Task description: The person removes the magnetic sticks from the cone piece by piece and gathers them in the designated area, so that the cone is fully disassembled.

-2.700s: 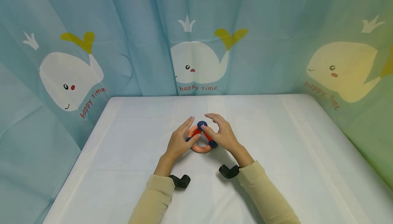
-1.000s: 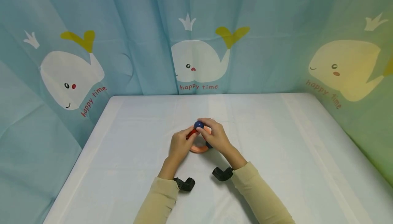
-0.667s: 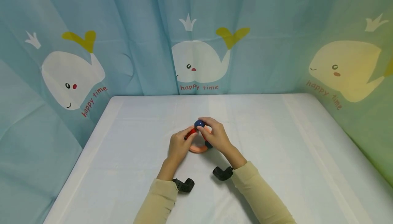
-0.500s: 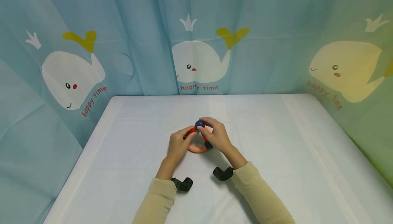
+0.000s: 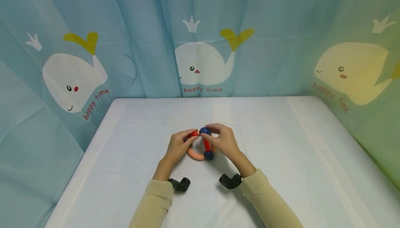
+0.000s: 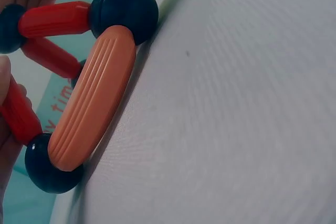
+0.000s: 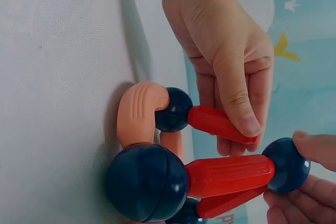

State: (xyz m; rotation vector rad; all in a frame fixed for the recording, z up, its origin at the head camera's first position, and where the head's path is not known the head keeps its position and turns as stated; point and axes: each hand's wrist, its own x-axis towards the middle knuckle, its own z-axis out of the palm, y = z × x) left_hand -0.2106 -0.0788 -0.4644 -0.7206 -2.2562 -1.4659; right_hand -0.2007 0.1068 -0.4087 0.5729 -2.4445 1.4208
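A magnetic building toy stands on the table: curved orange sticks (image 5: 196, 156) form a ring at its base, joined by dark blue balls (image 6: 123, 11). My left hand (image 5: 176, 147) pinches the left red stick (image 7: 215, 121) between thumb and fingers; its lower end meets a base ball (image 7: 174, 109). With thumb and fingertips, my right hand (image 5: 225, 140) grips the top blue ball (image 7: 287, 163). Two red sticks run from that ball down to other base balls, the nearer stick (image 5: 207, 144) plainly visible. In the right wrist view, the left red stick's upper end is apart from the top ball.
The white-covered table (image 5: 281, 151) spreads around the toy. Behind it hangs a blue curtain (image 5: 140, 47) with whale prints. Black wrist cameras (image 5: 230, 181) sit at both cuffs, just above the tabletop.
Earlier both hands hovered loosely about the toy; then they took hold of it. Since half a second ago the toy has turned slightly and its near side has come closer to me.
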